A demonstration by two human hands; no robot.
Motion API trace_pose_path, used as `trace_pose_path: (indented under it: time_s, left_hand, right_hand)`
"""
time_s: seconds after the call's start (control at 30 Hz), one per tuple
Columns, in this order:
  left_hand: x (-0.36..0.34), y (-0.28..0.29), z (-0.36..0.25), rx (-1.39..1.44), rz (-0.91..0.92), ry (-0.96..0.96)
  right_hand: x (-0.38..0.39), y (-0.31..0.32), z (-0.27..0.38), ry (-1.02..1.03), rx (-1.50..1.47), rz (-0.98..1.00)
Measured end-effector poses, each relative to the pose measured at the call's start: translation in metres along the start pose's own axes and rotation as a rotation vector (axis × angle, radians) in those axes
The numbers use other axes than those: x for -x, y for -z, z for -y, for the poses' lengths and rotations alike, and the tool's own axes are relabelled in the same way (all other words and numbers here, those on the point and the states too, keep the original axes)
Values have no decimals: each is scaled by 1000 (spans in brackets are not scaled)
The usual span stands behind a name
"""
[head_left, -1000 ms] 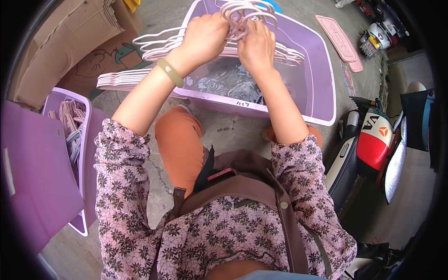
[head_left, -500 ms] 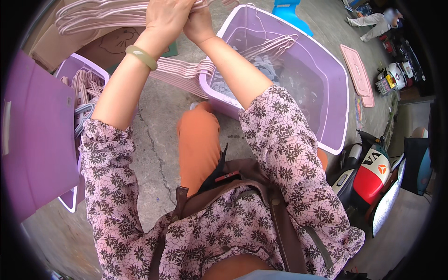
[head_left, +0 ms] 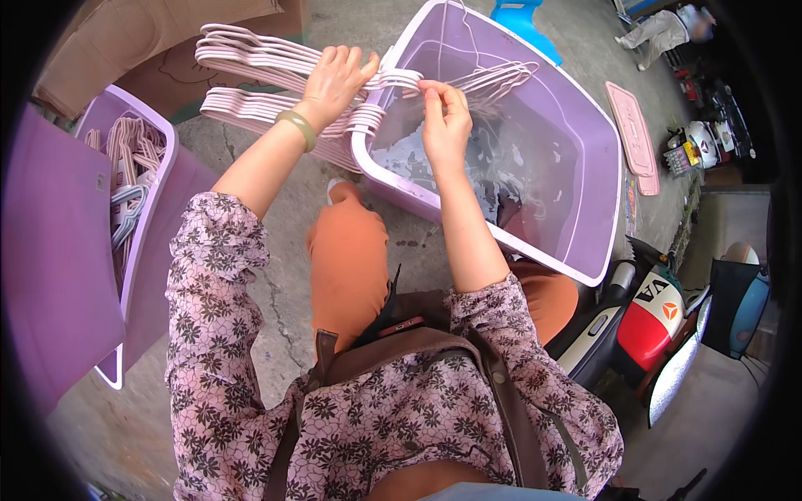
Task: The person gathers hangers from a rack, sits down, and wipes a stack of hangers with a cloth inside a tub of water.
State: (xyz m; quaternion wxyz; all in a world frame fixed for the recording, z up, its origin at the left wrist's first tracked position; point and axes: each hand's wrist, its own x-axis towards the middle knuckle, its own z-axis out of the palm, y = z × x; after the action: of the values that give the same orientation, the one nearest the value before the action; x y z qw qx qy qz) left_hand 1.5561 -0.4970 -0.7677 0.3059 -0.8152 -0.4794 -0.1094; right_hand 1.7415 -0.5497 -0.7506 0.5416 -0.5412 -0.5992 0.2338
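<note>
A bundle of pale pink clothes hangers (head_left: pixel 259 54) is in my left hand (head_left: pixel 332 82), its fingers closed over the hangers close to their hooks. Thumb and fingers of my right hand (head_left: pixel 447 121) pinch at the hook ends, which lie over the near left rim of a purple tub (head_left: pixel 589 150). Just below, a second set of pink hangers (head_left: pixel 242 107) hangs by its hooks on that same rim, bodies pointing left. Inside the tub, water covers the bottom, and several more hangers (head_left: pixel 501 77) lean at the far side.
At the left, a purple bin (head_left: pixel 171 138) holds many hangers, beside a large purple panel (head_left: pixel 63 250). Behind it stands an open cardboard box (head_left: pixel 159 37). Right of the tub are pink lids (head_left: pixel 631 125) and a parked scooter (head_left: pixel 652 321). A person (head_left: pixel 668 37) is far right.
Both hands have come down and right with the hanger bundle, from above the box to the tub's rim. My right hand has parted from my left and is now at the hooks.
</note>
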Motion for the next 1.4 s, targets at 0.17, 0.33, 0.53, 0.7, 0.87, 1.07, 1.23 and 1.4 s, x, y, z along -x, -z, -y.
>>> trace_pose_path:
  time_s: [0.17, 0.33, 0.53, 0.7, 0.87, 1.07, 1.23, 1.4]
  left_hand:
    - [18, -20, -10, 82, 64, -64]
    - [22, -32, -5, 117, 100, -11]
    - [32, -56, -6, 89, 173, -50]
    - [30, -55, -7, 93, 232, -36]
    - [24, -42, -4, 168, 277, 10]
    - [16, -14, -16, 505, 264, 280]
    - [2, -22, -15, 909, 94, 334]
    - [-12, -26, -10, 826, 130, 136]
  right_hand:
    - [-1, -32, -24, 157, 56, 157]
    - [-11, -56, -56, 192, 54, 285]
    - [-12, -64, -77, -155, -313, 461]
    - [-3, -51, -55, -418, -551, 445]
    - [16, -56, -42, -182, 40, 505]
    - [41, -49, -34, 4, 334, 563]
    - [14, -38, -54, -62, 104, 244]
    - [-11, -42, -67, -80, 223, 237]
